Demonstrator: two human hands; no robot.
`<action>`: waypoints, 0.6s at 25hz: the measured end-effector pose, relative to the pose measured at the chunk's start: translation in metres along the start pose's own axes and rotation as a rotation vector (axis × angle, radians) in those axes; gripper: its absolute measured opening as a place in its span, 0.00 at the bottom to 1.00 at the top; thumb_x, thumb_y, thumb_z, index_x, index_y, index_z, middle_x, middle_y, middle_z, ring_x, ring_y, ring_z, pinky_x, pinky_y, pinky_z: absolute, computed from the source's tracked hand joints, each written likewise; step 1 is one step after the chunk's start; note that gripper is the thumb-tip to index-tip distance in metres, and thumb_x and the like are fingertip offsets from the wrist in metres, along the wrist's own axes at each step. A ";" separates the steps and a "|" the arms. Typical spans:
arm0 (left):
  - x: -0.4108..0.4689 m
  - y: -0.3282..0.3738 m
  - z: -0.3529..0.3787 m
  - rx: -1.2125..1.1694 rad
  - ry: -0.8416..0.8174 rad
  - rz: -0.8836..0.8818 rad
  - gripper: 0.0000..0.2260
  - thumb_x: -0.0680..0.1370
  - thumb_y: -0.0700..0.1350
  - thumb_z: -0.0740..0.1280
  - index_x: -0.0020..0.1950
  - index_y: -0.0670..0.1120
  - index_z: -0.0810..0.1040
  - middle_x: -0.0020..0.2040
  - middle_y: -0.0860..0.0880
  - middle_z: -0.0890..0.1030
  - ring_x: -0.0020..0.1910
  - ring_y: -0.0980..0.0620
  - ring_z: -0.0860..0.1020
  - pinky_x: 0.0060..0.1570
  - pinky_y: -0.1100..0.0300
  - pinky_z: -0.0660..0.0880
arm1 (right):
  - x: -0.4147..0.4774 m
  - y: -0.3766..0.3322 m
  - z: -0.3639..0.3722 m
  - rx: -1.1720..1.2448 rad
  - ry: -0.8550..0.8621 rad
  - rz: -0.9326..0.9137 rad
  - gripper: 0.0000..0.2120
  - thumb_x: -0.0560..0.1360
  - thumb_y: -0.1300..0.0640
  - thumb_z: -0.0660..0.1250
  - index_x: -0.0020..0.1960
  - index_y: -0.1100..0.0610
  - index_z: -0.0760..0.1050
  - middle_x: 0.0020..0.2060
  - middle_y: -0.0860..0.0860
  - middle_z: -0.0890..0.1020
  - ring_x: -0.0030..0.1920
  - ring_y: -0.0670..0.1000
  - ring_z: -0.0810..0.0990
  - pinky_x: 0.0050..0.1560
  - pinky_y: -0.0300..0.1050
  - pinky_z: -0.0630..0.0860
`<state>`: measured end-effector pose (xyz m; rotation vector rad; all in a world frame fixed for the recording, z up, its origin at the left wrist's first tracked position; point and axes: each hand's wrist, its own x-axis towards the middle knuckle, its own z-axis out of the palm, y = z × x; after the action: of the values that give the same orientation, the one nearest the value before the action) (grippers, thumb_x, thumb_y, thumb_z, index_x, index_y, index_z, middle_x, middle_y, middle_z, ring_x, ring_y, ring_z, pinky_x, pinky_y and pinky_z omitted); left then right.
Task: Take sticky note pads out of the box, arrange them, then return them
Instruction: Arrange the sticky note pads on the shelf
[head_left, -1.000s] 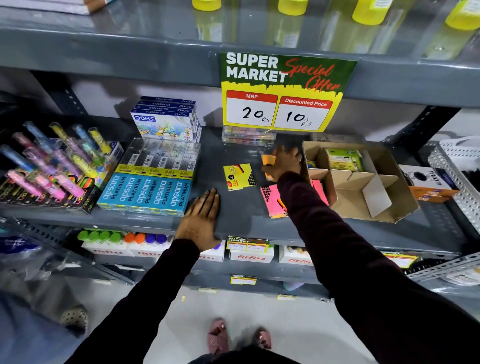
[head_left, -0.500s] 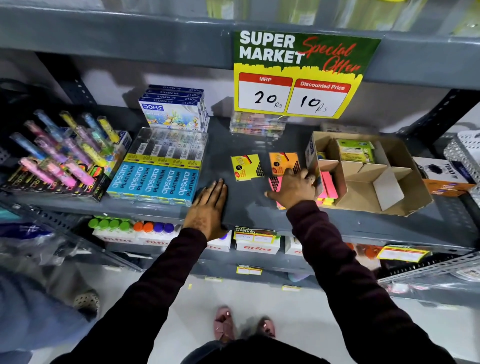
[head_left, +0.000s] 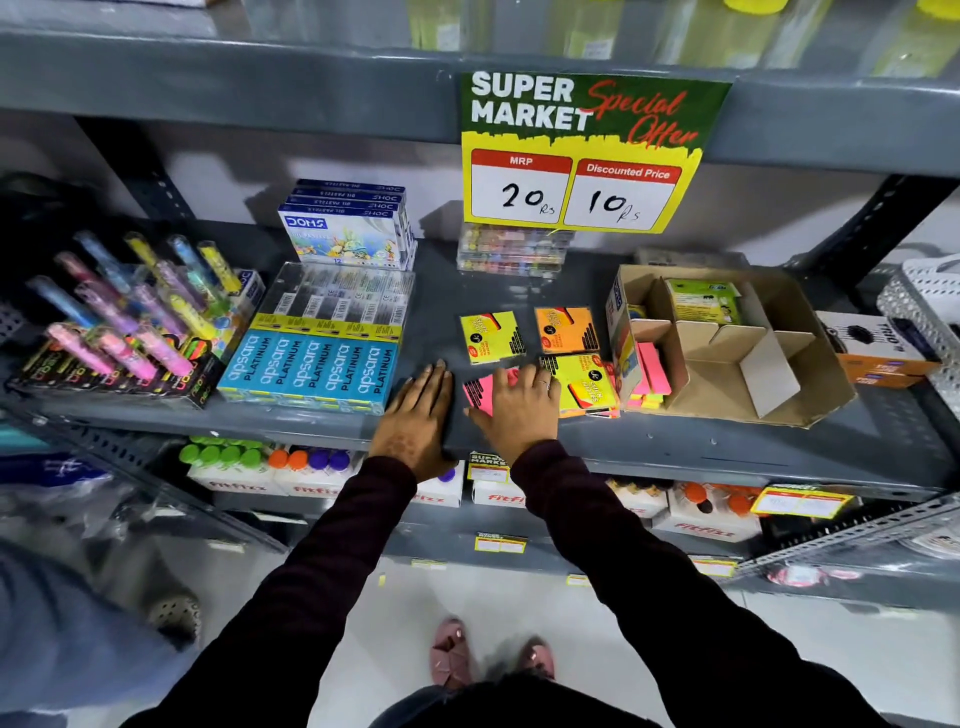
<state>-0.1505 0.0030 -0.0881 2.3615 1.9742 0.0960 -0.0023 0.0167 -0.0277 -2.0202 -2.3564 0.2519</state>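
Note:
Two sticky note pads lie side by side on the grey shelf (head_left: 675, 452): a yellow pad (head_left: 491, 336) and an orange pad (head_left: 566, 330). In front of the orange one a second yellow pad (head_left: 584, 384) tops a small stack. My right hand (head_left: 519, 415) lies on a pink pad (head_left: 480, 389) in front of the first yellow pad, fingers over it. My left hand (head_left: 415, 415) rests flat and empty on the shelf just left of it. The open cardboard box (head_left: 810, 317) stands to the right, with pink pads (head_left: 649, 369) upright in its left compartment.
Blue Apsara pencil boxes (head_left: 311, 369) sit close to my left hand, with highlighters (head_left: 119, 322) further left. Crayon boxes (head_left: 348, 228) and clear cases (head_left: 511, 252) stand at the back. A price sign (head_left: 587, 150) hangs from the upper shelf. A green packet (head_left: 701, 301) is in the box.
My right hand came back from the box side and drew the pink pad left and toward the shelf front. The orange pad and a yellow-topped stack are now uncovered. My left hand stayed put.

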 end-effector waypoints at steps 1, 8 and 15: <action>0.000 0.000 0.000 -0.004 0.005 0.003 0.52 0.61 0.56 0.75 0.74 0.39 0.51 0.77 0.40 0.55 0.75 0.42 0.56 0.73 0.48 0.54 | 0.000 0.004 0.001 -0.029 0.020 -0.008 0.34 0.74 0.35 0.60 0.69 0.59 0.65 0.65 0.63 0.72 0.68 0.63 0.67 0.70 0.59 0.62; -0.001 0.000 0.001 0.017 0.042 0.024 0.48 0.64 0.60 0.71 0.74 0.39 0.54 0.76 0.39 0.59 0.74 0.41 0.58 0.72 0.45 0.55 | 0.013 0.057 -0.024 0.030 0.032 0.249 0.32 0.75 0.42 0.64 0.69 0.62 0.63 0.68 0.65 0.67 0.68 0.67 0.67 0.68 0.61 0.66; 0.001 -0.002 0.002 0.002 0.003 0.000 0.51 0.64 0.61 0.71 0.75 0.42 0.46 0.78 0.42 0.53 0.75 0.43 0.54 0.73 0.49 0.50 | 0.033 0.033 -0.032 0.111 0.079 0.136 0.36 0.72 0.43 0.69 0.69 0.64 0.62 0.64 0.67 0.70 0.64 0.66 0.70 0.64 0.58 0.70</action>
<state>-0.1516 0.0043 -0.0906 2.3645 1.9762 0.0978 0.0287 0.0570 -0.0033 -2.0999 -2.1131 0.2926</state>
